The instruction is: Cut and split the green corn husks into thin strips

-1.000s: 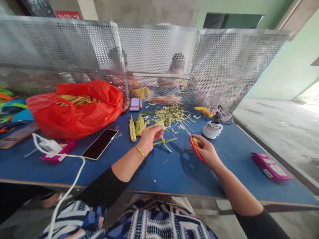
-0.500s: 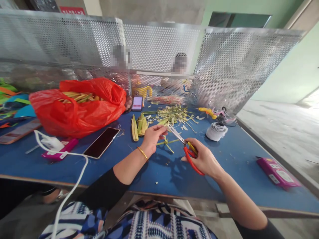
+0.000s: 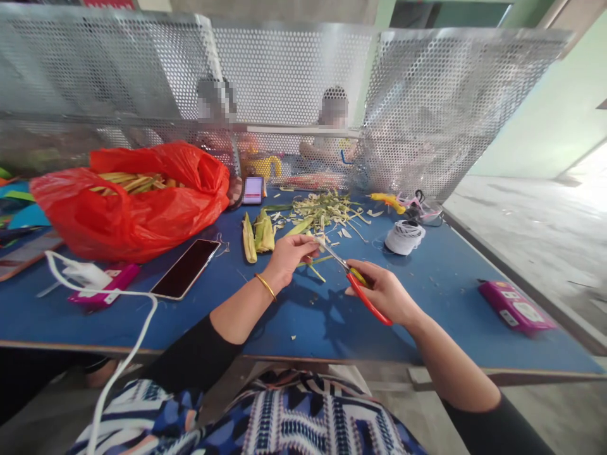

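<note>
My left hand (image 3: 288, 256) is closed in a pinch on a small pale green leaf piece (image 3: 313, 241) just above the blue table (image 3: 303, 309). My right hand (image 3: 384, 292) grips red-handled scissors (image 3: 356, 285), whose blades point up-left and meet the leaf piece at my left fingertips. A thin green strip (image 3: 317, 265) lies on the table below the blades. Behind my hands lies a heap of cut leaf scraps (image 3: 325, 212), and to its left a few folded green leaf bundles (image 3: 257, 232).
A red plastic bag (image 3: 128, 202) holding leaf strips sits at the left. A dark phone (image 3: 186, 268), a pink box (image 3: 102, 287) with a white cable, a white tape roll (image 3: 404, 237) and another pink box (image 3: 516, 306) lie around. Two people sit behind the perforated metal screen (image 3: 294, 82).
My right hand lifted the scissors from beside the table toward my left hand, and the blades now reach the leaf piece. My left hand stayed near the same spot.
</note>
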The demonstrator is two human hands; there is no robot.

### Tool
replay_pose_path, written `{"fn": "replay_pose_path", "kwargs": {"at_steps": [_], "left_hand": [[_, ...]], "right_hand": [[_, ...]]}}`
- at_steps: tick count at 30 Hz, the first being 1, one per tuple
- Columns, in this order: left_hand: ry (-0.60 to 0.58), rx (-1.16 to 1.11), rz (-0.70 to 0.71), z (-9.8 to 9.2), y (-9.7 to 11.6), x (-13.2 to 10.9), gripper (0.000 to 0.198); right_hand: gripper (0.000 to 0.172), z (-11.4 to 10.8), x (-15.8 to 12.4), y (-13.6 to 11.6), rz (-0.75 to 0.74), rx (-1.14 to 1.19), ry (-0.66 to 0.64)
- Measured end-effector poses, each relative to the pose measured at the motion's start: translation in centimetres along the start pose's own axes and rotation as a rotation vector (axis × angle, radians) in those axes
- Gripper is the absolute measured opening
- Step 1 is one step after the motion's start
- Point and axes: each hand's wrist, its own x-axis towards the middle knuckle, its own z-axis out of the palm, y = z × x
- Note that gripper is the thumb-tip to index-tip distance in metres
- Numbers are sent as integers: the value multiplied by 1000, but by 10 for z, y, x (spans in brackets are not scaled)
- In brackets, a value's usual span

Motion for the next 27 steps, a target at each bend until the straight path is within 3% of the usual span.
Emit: {"fn": "replay_pose_path", "kwargs": {"at_steps": [10, 16, 19, 21, 24, 27], "left_hand": [[-6, -51, -35, -1, -3, 3, 17], [-5, -73, -49, -3, -2, 4, 21], [0, -84, -36, -4, -1, 5, 19], [5, -89, -25, -5, 0, 5, 17], [14, -89, -9, -6, 2, 5, 11], [28, -82, -3, -6, 4, 6, 8]], "right_hand": [[57, 4, 1, 1, 38, 185, -30], [60, 5, 8, 5, 22, 137, 63], [60, 1, 25, 7, 97, -45, 136], [50, -4, 41, 8, 189, -332, 150], [38, -9, 64, 11, 297, -712, 67], [39, -10, 79, 16, 306, -851, 5]]}}
